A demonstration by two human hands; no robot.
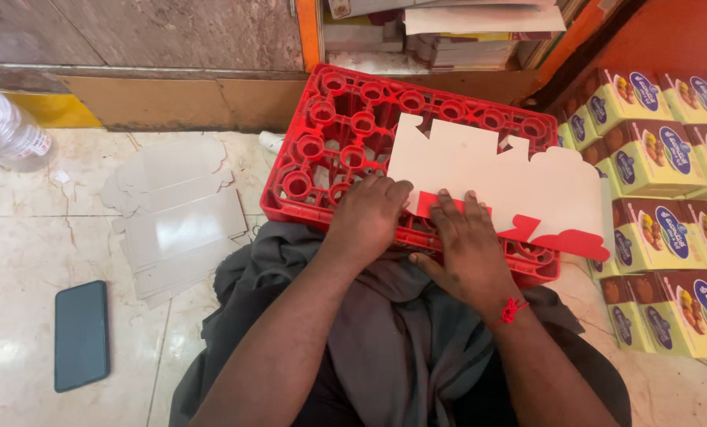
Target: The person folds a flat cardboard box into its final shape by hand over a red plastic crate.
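a dark phone (81,334) lies on the tiled floor (21,245) beside a stack of flat card blanks (178,213). the left hand (367,217) presses palm-down, holding nothing, on a red crate (345,130). the right hand (468,245) lies flat on the white-and-red carton blank (488,170) spread across that crate. yellow boxes (662,150) stand at right.

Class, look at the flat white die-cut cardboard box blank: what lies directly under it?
The flat white cardboard blank lies on an upturned red plastic crate with round holes. Both hands, left and right, press its near edge. The crate's surface beneath the blank is covered and cannot be seen.
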